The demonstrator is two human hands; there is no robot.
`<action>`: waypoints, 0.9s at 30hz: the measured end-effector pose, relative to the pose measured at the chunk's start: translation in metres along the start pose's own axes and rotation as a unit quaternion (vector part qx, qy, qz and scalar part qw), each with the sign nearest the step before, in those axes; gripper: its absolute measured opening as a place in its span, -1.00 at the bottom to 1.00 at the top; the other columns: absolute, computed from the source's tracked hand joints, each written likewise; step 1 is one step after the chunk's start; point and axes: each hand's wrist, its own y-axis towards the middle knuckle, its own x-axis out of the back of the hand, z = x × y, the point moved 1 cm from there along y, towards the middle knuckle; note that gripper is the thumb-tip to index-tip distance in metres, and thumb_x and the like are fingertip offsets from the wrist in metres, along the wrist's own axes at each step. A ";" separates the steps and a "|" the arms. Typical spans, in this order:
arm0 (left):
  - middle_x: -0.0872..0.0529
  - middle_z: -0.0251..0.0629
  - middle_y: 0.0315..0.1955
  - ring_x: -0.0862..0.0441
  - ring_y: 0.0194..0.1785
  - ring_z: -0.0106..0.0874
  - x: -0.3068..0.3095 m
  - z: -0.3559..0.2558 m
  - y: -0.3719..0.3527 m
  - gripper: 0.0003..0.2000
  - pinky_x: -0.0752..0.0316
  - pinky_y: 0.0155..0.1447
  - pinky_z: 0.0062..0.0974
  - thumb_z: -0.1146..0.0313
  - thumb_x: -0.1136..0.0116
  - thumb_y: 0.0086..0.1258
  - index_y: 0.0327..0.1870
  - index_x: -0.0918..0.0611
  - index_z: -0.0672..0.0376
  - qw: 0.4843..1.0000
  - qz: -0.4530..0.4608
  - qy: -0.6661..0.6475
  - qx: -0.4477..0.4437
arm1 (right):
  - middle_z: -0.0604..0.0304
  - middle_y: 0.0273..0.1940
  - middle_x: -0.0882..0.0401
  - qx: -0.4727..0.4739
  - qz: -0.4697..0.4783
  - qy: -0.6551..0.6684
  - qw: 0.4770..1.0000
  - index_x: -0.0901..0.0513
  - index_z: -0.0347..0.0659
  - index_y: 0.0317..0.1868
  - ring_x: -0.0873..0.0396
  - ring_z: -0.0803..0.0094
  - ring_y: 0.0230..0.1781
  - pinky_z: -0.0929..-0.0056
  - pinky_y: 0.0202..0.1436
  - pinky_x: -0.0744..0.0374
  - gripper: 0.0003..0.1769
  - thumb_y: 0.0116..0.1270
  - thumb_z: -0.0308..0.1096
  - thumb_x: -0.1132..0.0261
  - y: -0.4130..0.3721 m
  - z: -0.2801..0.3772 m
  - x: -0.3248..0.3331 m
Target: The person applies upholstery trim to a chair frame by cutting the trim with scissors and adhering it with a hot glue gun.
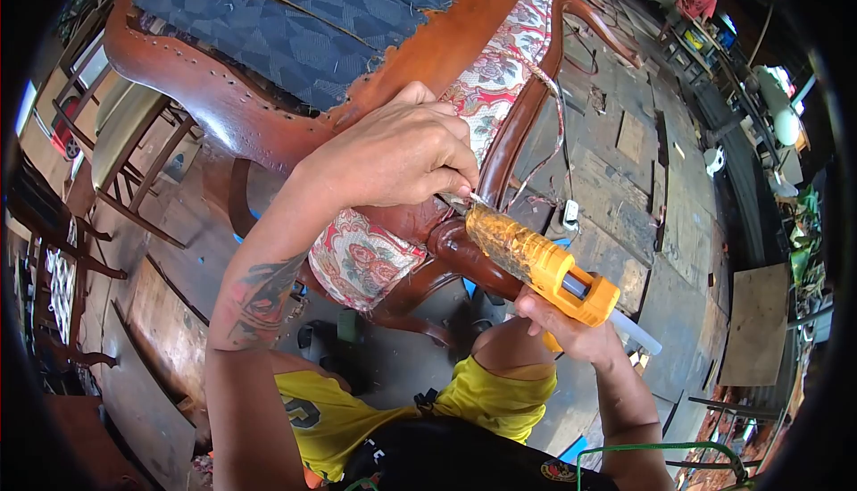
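A yellow glue gun (536, 259), with a pale glue stick out of its back end, is in my right hand (571, 321). Its nozzle points at the corner of a sofa frame, where carved dark wood (473, 259) meets floral fabric (370, 263). My left hand (406, 152) is close to the nozzle, thumb and fingertips pinched at the fabric edge; what they hold is too small to make out. Patterned cord (561, 120) hangs in a loop beside the wooden arm. Blue patterned fabric strips (277, 31) lie across the sofa back.
Chairs (134, 138) stand at the left. A small white object (569, 214) with a cable lies on the plank floor (616, 232) at the right. Far off at the upper right, a person in red (696, 0) is beside a cluttered bench.
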 end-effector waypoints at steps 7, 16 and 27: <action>-0.74 -0.47 -0.32 -0.61 -0.08 -0.44 -0.004 0.005 -0.005 -0.89 -0.29 0.19 -0.38 0.25 -0.41 0.36 -0.23 -0.87 0.01 1.000 -0.022 0.001 -0.014 | 0.21 -0.24 -0.71 0.077 -0.015 -0.049 0.996 -0.69 -0.27 -0.08 -0.72 0.51 -0.35 0.49 -0.26 -0.70 -0.84 0.53 -0.34 -0.43 0.003 0.000 -0.002; -0.74 -0.45 -0.32 -0.62 -0.08 -0.42 -0.007 0.004 -0.006 -0.90 -0.31 0.21 -0.38 0.27 -0.42 0.34 -0.21 -0.87 0.00 0.999 -0.039 0.012 -0.026 | 0.22 -0.28 -0.71 0.080 -0.020 -0.056 0.995 -0.70 -0.28 -0.10 -0.73 0.50 -0.37 0.48 -0.26 -0.70 -0.86 0.53 -0.37 -0.42 0.004 -0.001 -0.005; -0.75 -0.44 -0.31 -0.62 -0.08 -0.39 -0.008 0.006 -0.008 -0.90 -0.33 0.23 -0.37 0.27 -0.44 0.32 -0.22 -0.87 0.00 0.998 -0.052 0.009 -0.024 | 0.19 -0.28 -0.72 -0.036 -0.036 0.006 0.999 -0.69 -0.29 -0.14 -0.71 0.48 -0.35 0.44 -0.21 -0.70 -0.86 0.56 -0.38 -0.37 0.008 0.018 -0.011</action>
